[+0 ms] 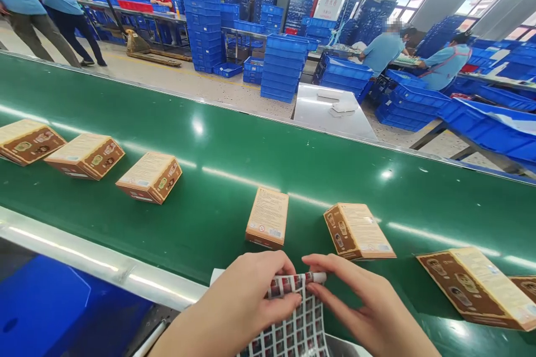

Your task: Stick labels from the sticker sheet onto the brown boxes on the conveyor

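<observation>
A sheet of small red-and-white stickers [293, 329] lies at the near edge of the green conveyor belt [218, 150]. My left hand [243, 304] rests on its left side, thumb and fingers pinched at the sheet's curled top edge. My right hand [364, 307] presses on the right side, its fingers closed on that same top edge. Several brown-and-cream cartons lie flat on the belt. The closest ones are a carton [268, 217] just beyond my left hand and another carton [358, 231] beyond my right hand.
More cartons lie on the belt at the left [149, 177], [86, 155], [28, 140] and at the right [477, 287]. Stacks of blue crates [285, 67] stand beyond the belt. Other people sit at tables at the back right, and two walk at top left.
</observation>
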### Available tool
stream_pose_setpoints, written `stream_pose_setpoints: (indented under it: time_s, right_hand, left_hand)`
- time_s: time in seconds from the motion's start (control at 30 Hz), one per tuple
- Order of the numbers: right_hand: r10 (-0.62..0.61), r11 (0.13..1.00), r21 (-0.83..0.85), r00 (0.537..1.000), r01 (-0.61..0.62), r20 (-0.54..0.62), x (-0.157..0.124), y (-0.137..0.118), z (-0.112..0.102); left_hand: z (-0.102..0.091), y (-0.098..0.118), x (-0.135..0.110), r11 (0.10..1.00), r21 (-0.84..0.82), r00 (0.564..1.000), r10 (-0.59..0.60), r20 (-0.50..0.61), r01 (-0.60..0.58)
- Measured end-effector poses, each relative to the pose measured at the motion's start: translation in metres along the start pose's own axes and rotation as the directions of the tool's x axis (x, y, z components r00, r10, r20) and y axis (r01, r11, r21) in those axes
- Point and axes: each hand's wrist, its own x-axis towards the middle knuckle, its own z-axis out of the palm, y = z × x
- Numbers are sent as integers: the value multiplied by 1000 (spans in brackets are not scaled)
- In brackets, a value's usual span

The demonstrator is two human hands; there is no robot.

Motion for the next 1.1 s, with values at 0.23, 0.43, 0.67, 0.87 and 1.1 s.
stream_pose_setpoints:
  time_s: [0.23,0.43,0.67,0.87,1.1]
  right_hand:
    - [-196,947,-251,979,202,49,1,-4,2]
    - [91,996,26,978,-87,-187,4,5,6]
    - [737,390,843,674,-370,-45,38,50,36]
    - [794,387,819,605,-425,-61,39,60,39]
    - [778,535,679,607,-503,-163,32,63,33]
  left_hand:
    - [2,-6,0,994,104,1000,19,15,-20]
    - [-8,-10,3,995,93,998,42,-41,-38]
    - [-13,-18,15,926,209,948,294,126,-315]
    - [-1,-15,29,931,196,940,268,212,-309]
    - [11,-14,32,932,112,926,319,202,-345]
